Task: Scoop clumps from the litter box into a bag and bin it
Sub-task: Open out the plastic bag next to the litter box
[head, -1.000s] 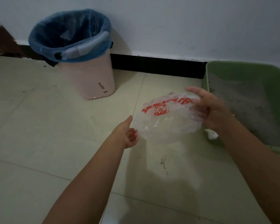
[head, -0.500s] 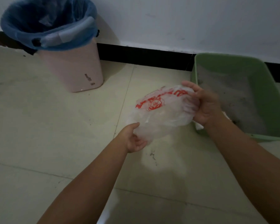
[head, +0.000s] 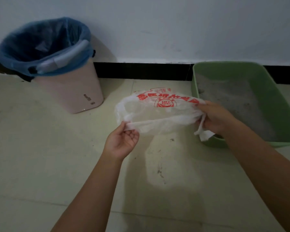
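Bag mouth now stretched open between both hands.
Left hand (head: 121,142) newly pinching plastic bag (head: 157,114) rim, right hand (head: 214,117) gripping opposite edge beside litter box (head: 273,91); ready for scooping.

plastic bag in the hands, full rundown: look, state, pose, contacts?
The plastic bag is thin, translucent white film, crinkled, with red print and a round "HM" logo on its far side. It is held in the air above the tiled floor, stretched sideways between both hands, mouth partly open. The left hand pinches its near left edge; the right hand grips its right end, where a handle loop hangs down. No contents are visible inside.
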A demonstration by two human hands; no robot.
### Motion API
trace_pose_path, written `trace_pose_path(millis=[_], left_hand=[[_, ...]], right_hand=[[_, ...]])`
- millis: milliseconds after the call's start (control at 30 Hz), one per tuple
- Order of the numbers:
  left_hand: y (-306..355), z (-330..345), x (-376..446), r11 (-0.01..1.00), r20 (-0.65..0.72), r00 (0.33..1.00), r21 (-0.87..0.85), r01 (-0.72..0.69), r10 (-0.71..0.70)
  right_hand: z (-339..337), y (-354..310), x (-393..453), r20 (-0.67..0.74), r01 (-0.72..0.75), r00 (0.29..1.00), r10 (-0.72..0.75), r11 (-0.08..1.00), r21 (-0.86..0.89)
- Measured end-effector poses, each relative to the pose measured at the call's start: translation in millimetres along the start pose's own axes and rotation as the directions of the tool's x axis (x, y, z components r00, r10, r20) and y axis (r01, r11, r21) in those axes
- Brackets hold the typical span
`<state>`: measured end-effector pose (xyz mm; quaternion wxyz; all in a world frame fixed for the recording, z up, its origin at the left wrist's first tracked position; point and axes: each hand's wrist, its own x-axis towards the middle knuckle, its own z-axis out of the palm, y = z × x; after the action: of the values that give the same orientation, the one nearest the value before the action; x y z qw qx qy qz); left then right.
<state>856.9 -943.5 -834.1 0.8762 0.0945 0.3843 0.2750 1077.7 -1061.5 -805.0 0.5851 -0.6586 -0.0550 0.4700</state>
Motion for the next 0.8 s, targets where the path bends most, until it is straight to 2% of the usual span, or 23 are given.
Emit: trace_pose_path(millis=[100,200,333,433,500,600,667,733,800], left_hand=[[-1,7,-6,0.969,0.037,0.991,-0.216,-0.118,0.129],[-4,6,-2,0.915,0.014,0.981,-0.362,-0.177,0.195],[-9,1,4,0.968,-0.027,0.983,-0.171,-0.183,0.181],[-4,0,3,0.96,-0.05,0.966,-0.11,-0.257,0.253],[1,7,1,0.936,-0.026,0.961,-0.219,-0.275,0.276],[8,22,-4,0.86,0.028,0.955,-0.444,-0.252,0.294],[10,25,-2,0.835,0.031,0.962,-0.504,-0.22,0.272],[8,24,-1,0.896,0.022,0.981,-0.411,-0.168,0.194],[2,18,1,0.978,0.012,0.994,-0.178,-0.109,0.113]], right_hand=[[0,-15,4,0.047,-0.039,0.999,0.026,0.95,0.309],[-1,-18,7,0.018,-0.078,0.997,0.078,0.889,0.451],[-5,-20,3,-0.034,0.013,0.999,0.005,0.864,0.503],[-7,-19,1,-0.023,0.069,0.998,-0.067,0.878,0.474],[-7,-17,2,0.032,0.077,0.994,-0.101,0.898,0.433],[-5,-11,7,0.061,0.023,0.996,-0.057,0.893,0.45],[-2,-11,7,0.083,-0.009,0.996,-0.034,0.88,0.474],[-2,-10,10,0.053,-0.025,0.999,-0.002,0.866,0.499],[-4,-9,14,0.019,-0.077,0.997,0.077,0.866,0.495]])
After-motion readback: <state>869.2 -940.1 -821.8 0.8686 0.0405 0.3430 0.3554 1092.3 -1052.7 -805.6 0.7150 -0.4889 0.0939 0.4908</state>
